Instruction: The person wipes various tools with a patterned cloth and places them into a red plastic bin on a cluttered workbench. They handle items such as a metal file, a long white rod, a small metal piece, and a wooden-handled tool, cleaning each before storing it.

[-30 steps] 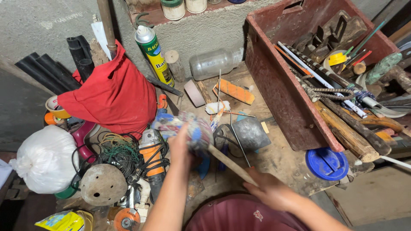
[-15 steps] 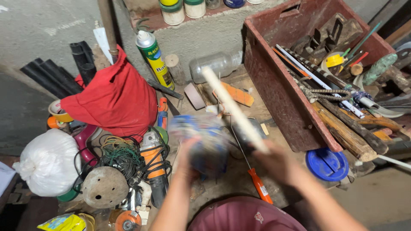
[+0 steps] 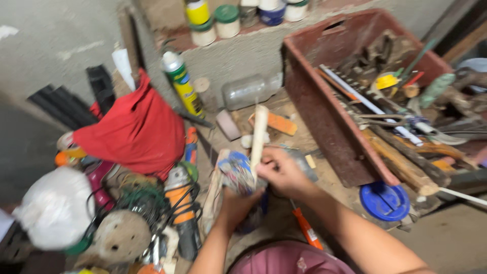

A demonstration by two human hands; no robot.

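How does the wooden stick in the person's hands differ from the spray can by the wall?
The wooden stick is pale and plain; the spray can is yellow and green with a white cap. The stick is gripped by the right hand against a bundle in the left hand; the can stands free. The stick is thinner than the can. Both stand roughly upright.

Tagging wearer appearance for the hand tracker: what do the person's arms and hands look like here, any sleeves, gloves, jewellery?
Both forearms are bare up to the frame edge, with no sleeves showing. The left hand and right hand wear no gloves. No watch, ring or band can be made out, though motion blur hides fine detail. A maroon garment shows at the bottom edge between the arms.
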